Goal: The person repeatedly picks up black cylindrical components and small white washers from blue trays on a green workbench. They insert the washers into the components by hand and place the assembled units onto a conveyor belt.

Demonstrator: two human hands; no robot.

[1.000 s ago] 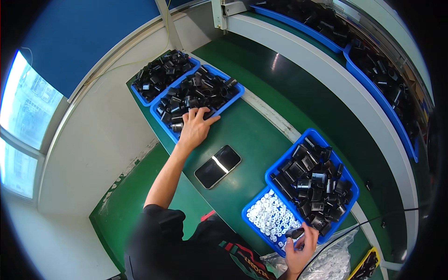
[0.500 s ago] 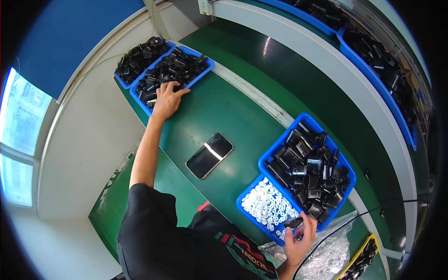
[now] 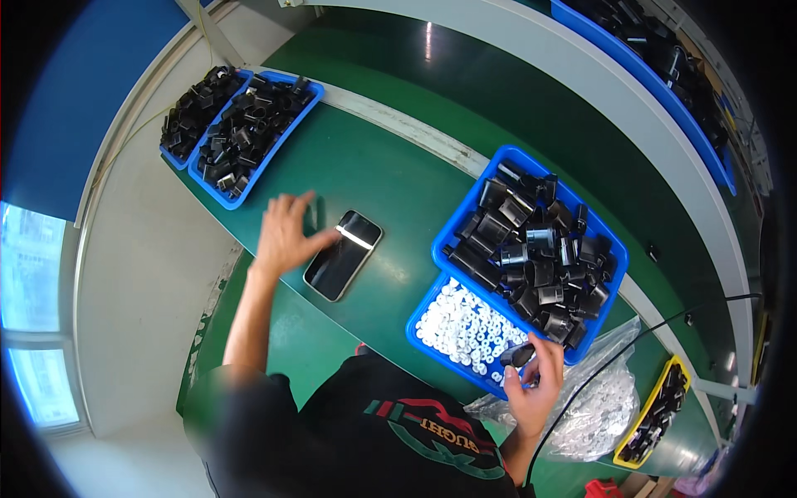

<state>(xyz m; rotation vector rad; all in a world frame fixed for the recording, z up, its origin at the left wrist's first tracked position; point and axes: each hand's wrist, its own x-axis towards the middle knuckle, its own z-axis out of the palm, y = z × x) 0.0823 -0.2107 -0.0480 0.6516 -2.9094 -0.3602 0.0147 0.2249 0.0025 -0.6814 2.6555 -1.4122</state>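
My left hand [image 3: 286,236], fingers spread and nothing in it, hovers over the green table just left of a smartphone [image 3: 344,256]; its thumb reaches over the phone's edge. My right hand [image 3: 535,378] pinches a small black plastic part [image 3: 518,356] above the near corner of a small blue tray [image 3: 413,334]. White ring-shaped pieces [image 3: 465,328] lie loose in that tray. Right behind it, a larger blue tray [image 3: 448,235] is heaped with black tubular plastic parts [image 3: 540,270].
Two blue trays [image 3: 264,184] of black parts stand at the far left. Beside my right hand lie a clear plastic bag [image 3: 602,415] of white pieces and a black cable [image 3: 585,378]. A yellow tray [image 3: 682,369] sits further right. A raised shelf edge [image 3: 531,41] arches behind.
My left hand has left the far-left tray of black parts and moved nearer, beside the phone. My right hand keeps the black part over the white pieces. The view has shifted.
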